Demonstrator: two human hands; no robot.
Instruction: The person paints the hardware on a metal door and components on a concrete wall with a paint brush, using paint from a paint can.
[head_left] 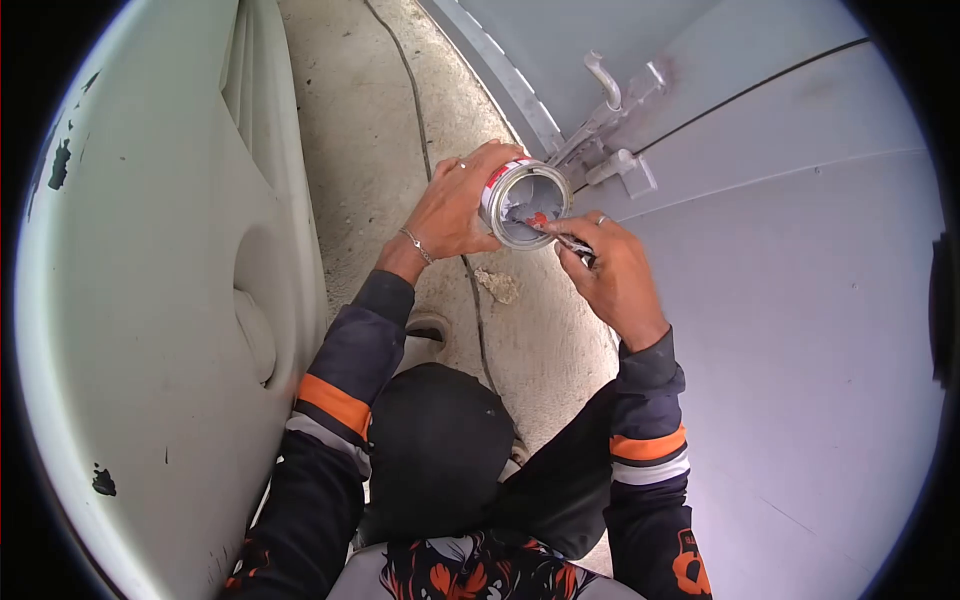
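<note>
Grey metal door [800, 330] with latch [615, 120], pale panel [150, 300], concrete floor [370, 150] with cable [415, 110].

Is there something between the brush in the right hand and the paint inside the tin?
Nothing visible. The left hand holds the open tin with no lid on it, and the brush in the right hand already reaches inside.

We see a tin [524, 203] w/ grey paint inside, silvery rim, red & white label outside. Brush [562, 238]: dark handle, grey-coated tip, a red spot by it. Sleeves [335, 400] black/dark grey w/ orange & pale grey bands; shirt front black w/ orange-white print. Metal door [800, 330] at right is light grey, latch [615, 120] same grey. Left panel [150, 300] off-white w/ dark chipped spots. Floor [370, 130] beige-grey concrete, thin dark cable [420, 130] across. Silvery bracelet [417, 245] on the left wrist.
</note>
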